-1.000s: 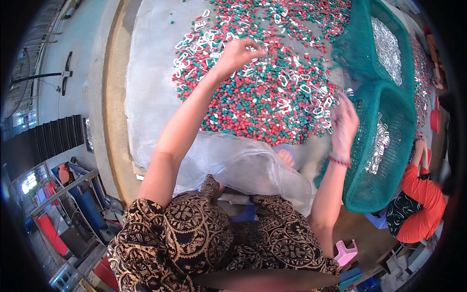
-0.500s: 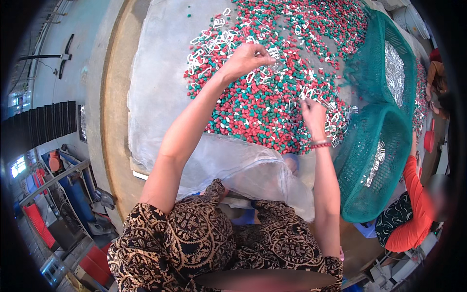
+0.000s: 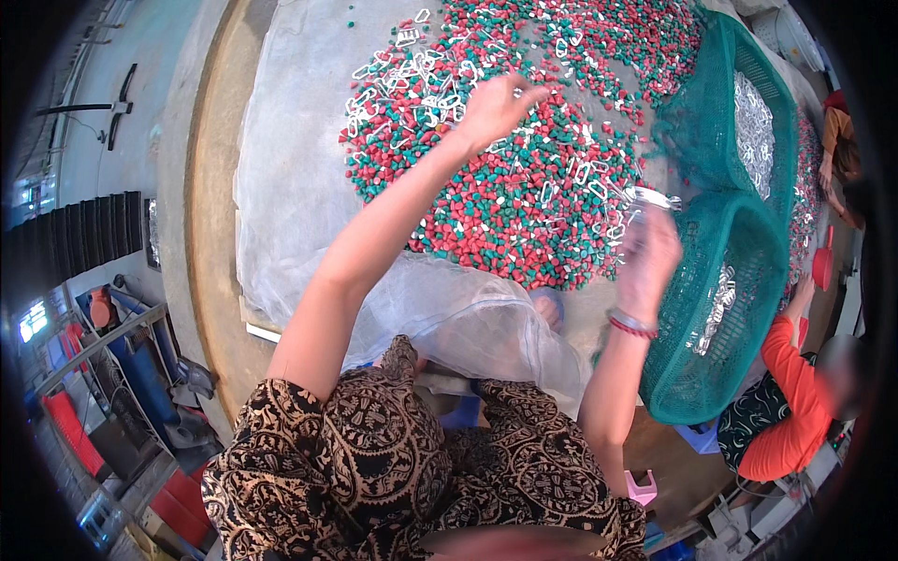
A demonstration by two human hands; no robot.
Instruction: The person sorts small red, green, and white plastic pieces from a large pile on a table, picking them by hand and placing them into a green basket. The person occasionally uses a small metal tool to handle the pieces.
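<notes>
1. Left hand (image 3: 500,107) over the pile, fingers bent; we cannot tell whether its tips pinch anything.
2. Right hand (image 3: 650,262) blurred beside the near basket (image 3: 666,379), white pieces at its fingertips; we cannot confirm a grip.
3. White loops (image 3: 585,172), slim and open-centred, lie scattered over the pile, densest toward its left edge.
4. Our estimate: partly done. Both baskets hold white pieces, the far basket (image 3: 782,140) more; many loops remain loose.
5. Pile (image 3: 505,224): small, blunt red and green pieces.
6. Outward, we note green mesh baskets and a pale sheet (image 3: 290,168).
</notes>
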